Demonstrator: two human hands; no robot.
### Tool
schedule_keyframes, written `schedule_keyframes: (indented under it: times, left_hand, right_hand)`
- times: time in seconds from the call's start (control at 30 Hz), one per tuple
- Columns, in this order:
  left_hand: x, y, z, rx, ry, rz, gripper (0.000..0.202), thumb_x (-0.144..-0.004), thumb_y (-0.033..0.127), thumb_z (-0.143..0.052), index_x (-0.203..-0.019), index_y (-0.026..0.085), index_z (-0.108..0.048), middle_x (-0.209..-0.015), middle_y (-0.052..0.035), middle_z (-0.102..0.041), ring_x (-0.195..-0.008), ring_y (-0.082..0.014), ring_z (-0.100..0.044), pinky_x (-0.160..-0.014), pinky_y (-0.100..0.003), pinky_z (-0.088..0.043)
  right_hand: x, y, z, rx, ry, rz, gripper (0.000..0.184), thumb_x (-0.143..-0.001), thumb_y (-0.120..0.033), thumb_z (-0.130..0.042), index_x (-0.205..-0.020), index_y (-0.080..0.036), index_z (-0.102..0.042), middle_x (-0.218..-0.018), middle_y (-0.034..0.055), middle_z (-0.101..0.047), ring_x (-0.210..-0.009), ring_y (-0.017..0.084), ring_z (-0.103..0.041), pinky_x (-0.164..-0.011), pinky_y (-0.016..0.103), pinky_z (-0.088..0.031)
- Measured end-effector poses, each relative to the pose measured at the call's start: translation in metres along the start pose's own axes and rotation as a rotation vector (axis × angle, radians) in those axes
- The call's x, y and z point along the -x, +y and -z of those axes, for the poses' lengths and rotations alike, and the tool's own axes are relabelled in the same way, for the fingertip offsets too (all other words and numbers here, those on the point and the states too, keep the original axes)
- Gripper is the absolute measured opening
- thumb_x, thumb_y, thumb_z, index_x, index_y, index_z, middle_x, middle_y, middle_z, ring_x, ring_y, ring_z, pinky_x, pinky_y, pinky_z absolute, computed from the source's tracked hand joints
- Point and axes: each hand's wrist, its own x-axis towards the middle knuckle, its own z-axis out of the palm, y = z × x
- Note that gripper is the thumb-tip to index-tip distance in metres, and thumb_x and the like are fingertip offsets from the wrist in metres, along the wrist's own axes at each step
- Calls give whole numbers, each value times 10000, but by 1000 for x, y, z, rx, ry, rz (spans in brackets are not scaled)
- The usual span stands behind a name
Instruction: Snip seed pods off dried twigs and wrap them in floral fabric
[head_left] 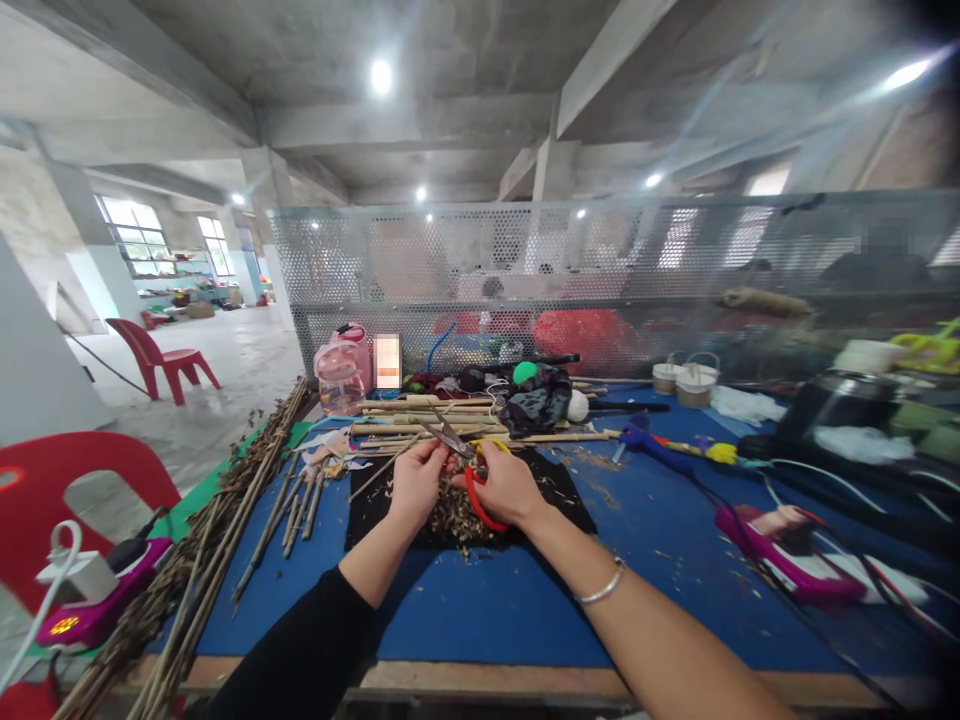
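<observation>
My right hand (510, 485) grips a pair of scissors (452, 436) with red and yellow handles. The blades are spread and point up and to the left. Fingertips pinched, my left hand (415, 483) is closed just left of the blades. A thin dry stick (379, 476) slants out from behind it to the lower left and appears to be in its grasp. Below both hands, a heap of crumbled dry leaves and stem bits (465, 525) lies on a black cloth (367, 525). The right fingertips are partly hidden by the handles.
Cut sticks (298, 510) and a long bundle of leafy dry stalks (225, 510) lie at left. Behind the cloth are bamboo rods (409, 418), a pink clear jug (341, 375) and a dark patterned bundle (536, 400). Purple power strips (795, 570) with cables sit at right. A perforated metal screen (420, 260) stands behind.
</observation>
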Motion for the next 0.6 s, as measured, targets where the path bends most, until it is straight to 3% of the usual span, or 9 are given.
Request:
schedule_keyframes:
  times: [0.3, 0.43, 0.6]
  left_hand:
    - [-4, -5, 6, -168, 2, -71, 251, -667, 361, -655, -741, 123, -683, -601, 2, -600, -542, -93, -508, -554, -206, -421]
    - [-3, -4, 4, -263, -21, -107, 225, -698, 346, -626, -678, 127, -673, -571, 3, -591, -533, -95, -502, -543, -200, -407]
    - [4, 4, -3, -295, -38, -102, 257, -705, 360, -620, -770, 126, -703, -582, -3, -613, -526, -104, -518, -534, -205, -413]
  right_hand:
    - [-3, 10, -2, -7, -41, 46, 386, -754, -572, -535, -815, -199, -463, -734, 27, -593, -651, 163, -550, -567, 247, -311]
    - [0, 4, -1, 38, 51, 18, 384, -739, -554, -558, -838, -198, -454, -795, 44, -593, -721, 186, -557, -600, 260, -332]
    - [-1, 1, -1, 8, 108, 73, 378, -729, -532, -566, -838, -193, -440, -798, 47, -578, -733, 190, -541, -616, 268, -348]
